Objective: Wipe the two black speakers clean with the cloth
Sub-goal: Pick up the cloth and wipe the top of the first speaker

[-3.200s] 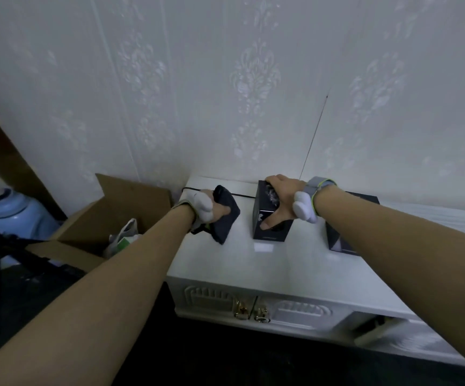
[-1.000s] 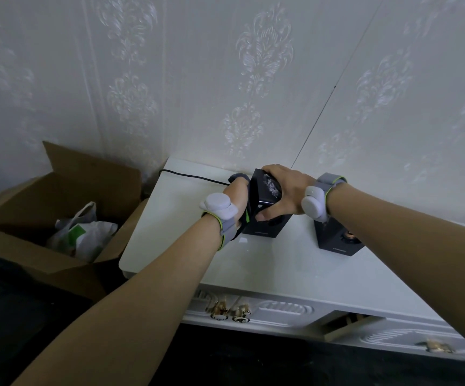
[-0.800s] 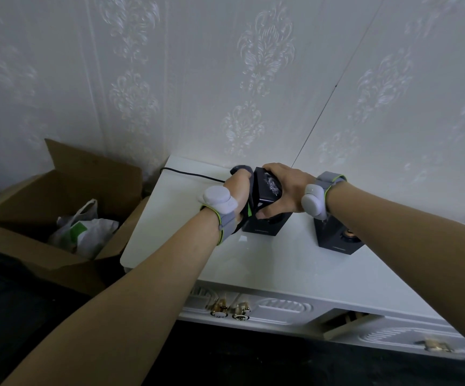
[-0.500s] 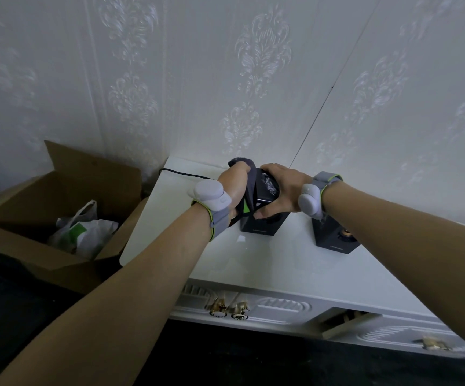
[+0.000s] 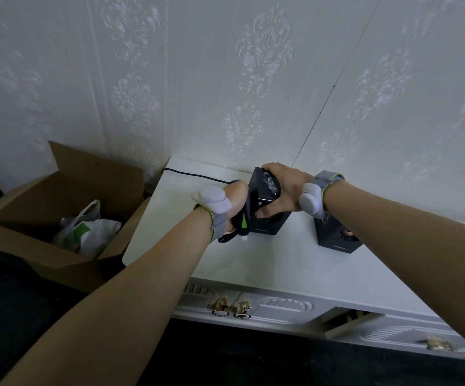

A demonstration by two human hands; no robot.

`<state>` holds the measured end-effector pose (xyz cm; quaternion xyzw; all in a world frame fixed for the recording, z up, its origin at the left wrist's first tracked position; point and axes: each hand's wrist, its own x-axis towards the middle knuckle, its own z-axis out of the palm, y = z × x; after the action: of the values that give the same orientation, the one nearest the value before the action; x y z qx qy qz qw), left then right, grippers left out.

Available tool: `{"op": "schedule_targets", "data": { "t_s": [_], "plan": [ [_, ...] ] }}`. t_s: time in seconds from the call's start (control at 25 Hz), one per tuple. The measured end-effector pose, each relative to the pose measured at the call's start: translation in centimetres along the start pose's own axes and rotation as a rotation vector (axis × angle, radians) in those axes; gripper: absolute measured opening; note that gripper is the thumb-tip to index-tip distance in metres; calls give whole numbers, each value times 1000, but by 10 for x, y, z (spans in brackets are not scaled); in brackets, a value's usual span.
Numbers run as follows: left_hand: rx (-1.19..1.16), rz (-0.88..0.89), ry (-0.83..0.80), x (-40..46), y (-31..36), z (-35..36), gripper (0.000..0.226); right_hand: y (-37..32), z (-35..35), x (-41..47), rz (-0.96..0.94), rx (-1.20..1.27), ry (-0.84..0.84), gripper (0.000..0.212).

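Two black speakers stand on a white cabinet top (image 5: 281, 263). The left speaker (image 5: 264, 227) is gripped from above and the front by my right hand (image 5: 280, 190). My left hand (image 5: 235, 204) presses a dark grey cloth (image 5: 245, 215) against that speaker's left side; most of the cloth is hidden behind the hand. The right speaker (image 5: 337, 235) stands apart to the right, partly hidden behind my right wrist, with a copper-coloured knob showing on its front.
An open cardboard box (image 5: 66, 207) holding a white plastic bag (image 5: 86, 229) sits left of the cabinet. A black cable (image 5: 195, 175) runs along the cabinet's back to the speaker. The patterned wall stands directly behind. Cabinet drawers with gold handles (image 5: 231, 310) face me.
My left hand with the cloth has slid down the left speaker's left side after rising toward its top half a second ago. My right hand has kept its hold on the speaker.
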<state>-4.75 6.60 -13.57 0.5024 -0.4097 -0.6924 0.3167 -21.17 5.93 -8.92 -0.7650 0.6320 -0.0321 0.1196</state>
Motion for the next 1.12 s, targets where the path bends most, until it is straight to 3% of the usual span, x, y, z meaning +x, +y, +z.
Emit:
{"op": "schedule_targets", "data": {
  "t_s": [0.08,0.2,0.32,0.52,0.64,0.72,0.76,0.84,0.96,1.12],
  "plan": [
    [-83,-53,-21,4,-2,2,1,1,0,1,3,2,2,91],
    [-181,-82,-94,5,0,5,6,2,1,2,5,6,2,94],
    [-183,-86,5,20,0,4,1,2,1,2,7,-1,-5,96],
    [-310,-78,51,27,13,2,15,1,-1,2,-5,-18,-27,96],
    [-380,-14,-125,20,26,2,17,0,-3,2,-7,-13,-35,101],
    [-439,-1,-158,12,32,2,8,0,-4,1,-6,-12,-42,102],
    [-454,10,-172,12,33,1,25,-1,-4,1,-6,-11,-44,103],
    [-429,41,-223,8,34,0,29,-1,-5,1,-7,-6,-46,102],
    [-385,43,-354,-3,35,-3,14,-1,-5,0,-1,1,-47,104],
    [-290,66,-421,-6,29,-9,30,-3,-8,-1,5,16,-60,104]
  ]
}}
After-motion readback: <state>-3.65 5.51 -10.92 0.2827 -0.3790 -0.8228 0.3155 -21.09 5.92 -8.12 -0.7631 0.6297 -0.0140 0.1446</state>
